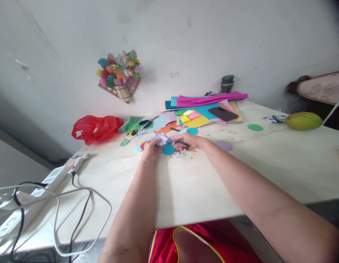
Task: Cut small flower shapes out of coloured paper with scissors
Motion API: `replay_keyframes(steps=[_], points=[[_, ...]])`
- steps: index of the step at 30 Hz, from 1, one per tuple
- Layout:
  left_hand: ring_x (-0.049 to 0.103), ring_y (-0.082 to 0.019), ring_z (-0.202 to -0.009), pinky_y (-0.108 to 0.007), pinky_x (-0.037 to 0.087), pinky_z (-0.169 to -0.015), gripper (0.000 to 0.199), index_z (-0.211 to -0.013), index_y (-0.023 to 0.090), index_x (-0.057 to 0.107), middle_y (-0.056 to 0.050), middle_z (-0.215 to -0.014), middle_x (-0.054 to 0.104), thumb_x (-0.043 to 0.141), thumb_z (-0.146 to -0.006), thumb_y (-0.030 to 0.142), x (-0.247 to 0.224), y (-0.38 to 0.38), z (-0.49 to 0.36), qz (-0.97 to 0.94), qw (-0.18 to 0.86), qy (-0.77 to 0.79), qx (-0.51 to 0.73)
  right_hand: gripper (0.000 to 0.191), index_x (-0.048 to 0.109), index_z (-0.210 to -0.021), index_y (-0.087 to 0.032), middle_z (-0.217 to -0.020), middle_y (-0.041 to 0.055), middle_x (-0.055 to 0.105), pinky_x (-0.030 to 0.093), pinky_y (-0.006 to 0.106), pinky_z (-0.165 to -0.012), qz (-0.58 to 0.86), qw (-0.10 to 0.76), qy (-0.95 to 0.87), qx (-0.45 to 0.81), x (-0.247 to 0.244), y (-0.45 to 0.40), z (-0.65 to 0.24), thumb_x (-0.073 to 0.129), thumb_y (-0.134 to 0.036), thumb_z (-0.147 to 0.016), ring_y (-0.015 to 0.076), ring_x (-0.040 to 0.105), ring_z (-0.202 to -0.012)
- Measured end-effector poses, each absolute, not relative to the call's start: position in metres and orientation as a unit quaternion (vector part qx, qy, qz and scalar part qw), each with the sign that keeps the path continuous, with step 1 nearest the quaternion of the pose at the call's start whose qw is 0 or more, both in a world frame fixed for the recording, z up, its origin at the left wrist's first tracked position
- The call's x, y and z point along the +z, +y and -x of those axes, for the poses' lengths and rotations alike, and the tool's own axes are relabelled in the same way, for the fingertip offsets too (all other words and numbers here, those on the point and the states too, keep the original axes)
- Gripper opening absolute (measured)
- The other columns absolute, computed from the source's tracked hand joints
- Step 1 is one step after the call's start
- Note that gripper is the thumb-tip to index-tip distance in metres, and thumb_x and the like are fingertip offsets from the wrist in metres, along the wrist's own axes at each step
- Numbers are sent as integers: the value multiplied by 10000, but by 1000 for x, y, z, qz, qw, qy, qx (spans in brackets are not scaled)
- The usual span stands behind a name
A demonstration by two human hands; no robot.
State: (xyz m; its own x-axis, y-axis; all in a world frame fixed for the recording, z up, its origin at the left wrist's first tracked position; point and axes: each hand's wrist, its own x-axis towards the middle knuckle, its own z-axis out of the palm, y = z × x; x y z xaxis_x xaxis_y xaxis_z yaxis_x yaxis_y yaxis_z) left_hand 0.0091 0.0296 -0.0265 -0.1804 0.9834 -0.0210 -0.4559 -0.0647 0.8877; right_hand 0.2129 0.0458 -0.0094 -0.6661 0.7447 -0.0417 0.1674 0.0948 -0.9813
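Note:
My left hand [151, 149] pinches a small pale lilac paper piece [160, 138] with a scalloped edge. Scissors [183, 143] are in my right hand [188, 141], fingers closed round the handles, with the blades pointing left at the paper. Whether the blades are apart is too small to tell. Just below my hands lies a blue paper circle [168, 149], and another blue circle [192, 130] is farther back. Tiny coloured paper scraps [186, 155] are scattered on the table under my right hand. A lilac circle [223, 146] lies right of my right wrist.
Coloured paper sheets [205, 122], a phone [223, 113] and a second pair of scissors [145, 123] lie behind my hands. A red plastic bag [96, 128] is at left. Power strips [35, 202] and loose cables [110, 208] occupy the left edge. A yellow-green fruit [303, 121] is at right.

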Motion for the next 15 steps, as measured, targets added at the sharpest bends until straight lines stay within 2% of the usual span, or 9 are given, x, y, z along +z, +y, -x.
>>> replay_keyframes(steps=[8,15], points=[[682,-186,-593,-320,602,-638,159,-639,150,654,-34,-634,705,774,-538,121,-25,28,-9,-333,555,399,649,193,671,-831,-120,-506,-50,577,342,148,-371,319,248,-694,596,-7,46,-215,800,-252,-775,48,457,-383],[704,-217,-647,-368,615,-711,166,-639,152,651,-40,-629,701,778,-537,121,-28,30,-9,-330,555,395,653,207,680,-869,-122,-511,-55,575,336,151,-374,332,245,-691,594,-8,46,-214,794,-269,-779,49,450,-386]])
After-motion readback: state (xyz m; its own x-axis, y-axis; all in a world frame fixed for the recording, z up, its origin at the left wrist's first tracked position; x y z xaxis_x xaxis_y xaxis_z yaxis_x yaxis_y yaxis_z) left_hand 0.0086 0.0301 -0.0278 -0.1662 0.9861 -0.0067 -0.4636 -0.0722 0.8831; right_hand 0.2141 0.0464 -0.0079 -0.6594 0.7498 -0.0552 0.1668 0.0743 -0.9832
